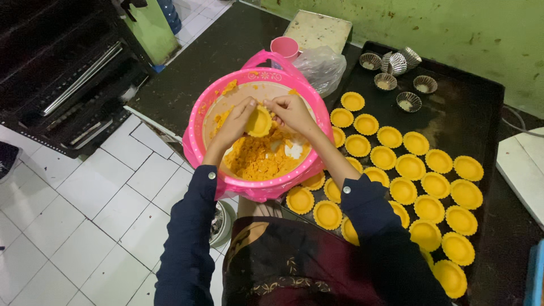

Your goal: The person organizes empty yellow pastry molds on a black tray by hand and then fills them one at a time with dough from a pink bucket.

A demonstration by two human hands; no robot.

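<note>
Both of my hands are over a pink plastic bowl that holds crumbly orange-yellow dough. My left hand and my right hand together hold a small fluted tart mould lined with yellow dough, with the fingers pressing at its rim. To the right, a black baking tray carries several dough-lined tart shells in rows.
Several unlined metal tart moulds sit at the tray's far end. A pink cup, a clear plastic bag and a flat pale board lie behind the bowl. A dark oven stands at the left, on white floor tiles.
</note>
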